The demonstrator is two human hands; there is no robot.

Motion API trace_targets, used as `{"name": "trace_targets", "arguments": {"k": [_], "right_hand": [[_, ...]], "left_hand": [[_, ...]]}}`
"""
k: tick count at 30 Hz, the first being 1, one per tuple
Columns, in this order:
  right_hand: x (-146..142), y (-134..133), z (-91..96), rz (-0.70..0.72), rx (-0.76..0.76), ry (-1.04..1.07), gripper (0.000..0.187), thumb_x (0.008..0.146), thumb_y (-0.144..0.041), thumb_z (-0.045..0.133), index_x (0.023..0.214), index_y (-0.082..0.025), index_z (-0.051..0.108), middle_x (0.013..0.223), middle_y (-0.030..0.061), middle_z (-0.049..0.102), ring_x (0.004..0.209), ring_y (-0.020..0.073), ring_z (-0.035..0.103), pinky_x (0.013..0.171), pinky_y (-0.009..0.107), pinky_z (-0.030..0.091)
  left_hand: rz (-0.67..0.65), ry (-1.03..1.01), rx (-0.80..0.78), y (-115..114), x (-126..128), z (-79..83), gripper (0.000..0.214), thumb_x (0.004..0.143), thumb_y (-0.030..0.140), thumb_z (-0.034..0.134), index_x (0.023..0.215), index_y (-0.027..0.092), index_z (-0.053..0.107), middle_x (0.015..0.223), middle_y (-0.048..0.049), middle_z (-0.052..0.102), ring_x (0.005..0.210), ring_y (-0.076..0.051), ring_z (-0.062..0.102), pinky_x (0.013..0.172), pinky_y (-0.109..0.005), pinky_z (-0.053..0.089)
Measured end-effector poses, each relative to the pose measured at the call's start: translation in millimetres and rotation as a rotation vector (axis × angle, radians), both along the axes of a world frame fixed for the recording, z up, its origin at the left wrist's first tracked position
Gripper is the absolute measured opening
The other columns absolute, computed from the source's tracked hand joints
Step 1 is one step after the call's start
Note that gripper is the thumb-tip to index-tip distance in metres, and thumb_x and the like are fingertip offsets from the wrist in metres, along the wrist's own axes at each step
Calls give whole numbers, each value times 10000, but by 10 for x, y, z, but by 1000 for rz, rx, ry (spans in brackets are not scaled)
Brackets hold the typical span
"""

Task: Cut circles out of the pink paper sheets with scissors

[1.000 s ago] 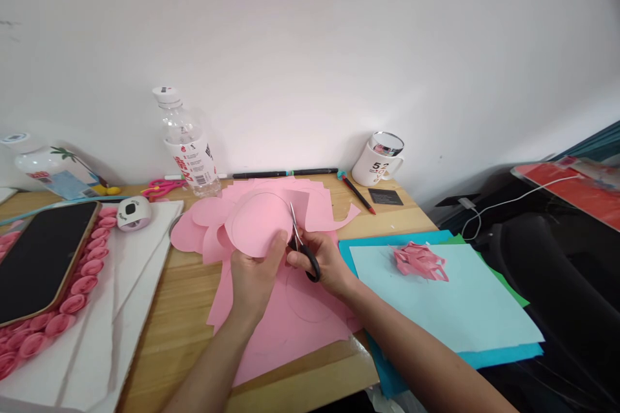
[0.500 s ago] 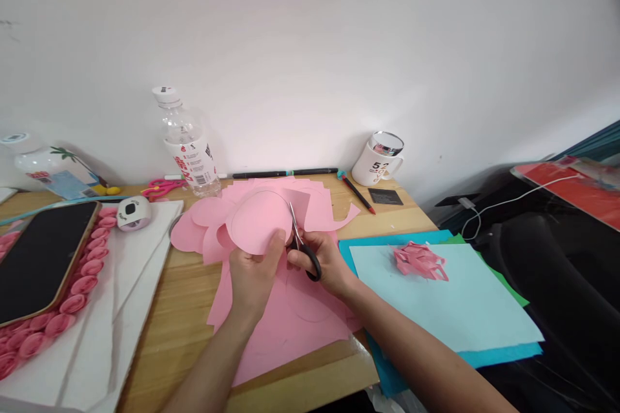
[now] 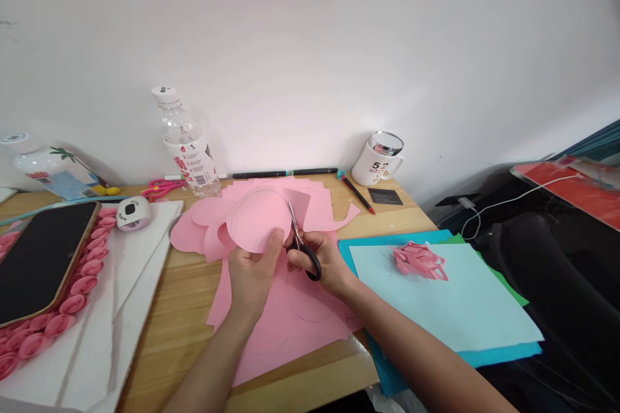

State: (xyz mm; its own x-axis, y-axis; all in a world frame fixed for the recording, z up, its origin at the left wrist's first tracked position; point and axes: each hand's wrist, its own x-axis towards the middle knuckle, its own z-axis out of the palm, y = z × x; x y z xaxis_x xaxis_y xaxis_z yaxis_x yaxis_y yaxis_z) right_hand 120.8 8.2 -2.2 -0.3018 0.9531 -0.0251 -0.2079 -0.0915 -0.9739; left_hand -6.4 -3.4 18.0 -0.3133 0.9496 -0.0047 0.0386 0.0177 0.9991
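My left hand [image 3: 254,268] pinches a piece of pink paper [image 3: 256,222] near its lower edge, thumb on top. A pencilled curve shows on that paper, and its outer part is partly cut away. In my right hand [image 3: 325,261] are black-handled scissors [image 3: 309,259], their blades pointing up at the paper's right edge. A curled pink offcut strip [image 3: 339,221] trails to the right of the blades. Below both hands lies a stack of pink sheets [image 3: 285,348] with drawn circles. Cut rounded pink pieces [image 3: 186,232] rest to the left.
Against the wall stand a plastic bottle [image 3: 191,155] and a white mug [image 3: 378,160]. A red pencil [image 3: 358,195] lies near a black card [image 3: 385,197]. On the left, a phone [image 3: 46,258] rests by pink paper roses [image 3: 72,304]. Pink scraps [image 3: 419,261] sit on pale blue paper [image 3: 436,310].
Almost nothing differs. The pink paper and my left hand have shifted very slightly; the scissors stay at the paper's right edge.
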Motion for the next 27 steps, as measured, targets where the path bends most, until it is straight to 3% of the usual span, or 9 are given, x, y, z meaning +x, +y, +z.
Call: {"name": "trace_targets", "arguments": {"k": [8, 15, 23, 27], "right_hand": [[1, -3, -21, 4, 21, -23, 354, 623, -440, 793, 698, -160, 589, 548, -40, 505, 499, 97, 469, 505, 236, 383], [16, 0, -48, 31, 31, -10, 287, 684, -391, 758, 688, -165, 582, 572, -41, 480, 505, 94, 479, 530, 238, 397], [0, -16, -84, 45, 25, 3, 298, 679, -395, 765, 674, -172, 568, 574, -40, 485, 499, 93, 471, 517, 234, 386], [-35, -27, -115, 44, 18, -17, 334, 658, -440, 770, 675, -171, 573, 543, -38, 490, 489, 100, 464, 492, 237, 363]], "left_hand": [[39, 37, 4, 14, -2, -37, 259, 647, 381, 707, 628, 123, 694, 608, -51, 681, 613, -176, 628, 512, -229, 495], [60, 86, -3, 10, -9, -54, 335, 655, 425, 693, 479, 162, 584, 433, 20, 478, 494, -131, 508, 438, -216, 418], [127, 37, 57, 19, 9, -28, 322, 700, 452, 641, 694, 135, 696, 717, -54, 708, 723, -202, 649, 612, -269, 522], [118, 43, 27, 22, 5, -29, 335, 665, 445, 678, 712, 115, 703, 711, -76, 724, 698, -216, 669, 558, -261, 520]]}}
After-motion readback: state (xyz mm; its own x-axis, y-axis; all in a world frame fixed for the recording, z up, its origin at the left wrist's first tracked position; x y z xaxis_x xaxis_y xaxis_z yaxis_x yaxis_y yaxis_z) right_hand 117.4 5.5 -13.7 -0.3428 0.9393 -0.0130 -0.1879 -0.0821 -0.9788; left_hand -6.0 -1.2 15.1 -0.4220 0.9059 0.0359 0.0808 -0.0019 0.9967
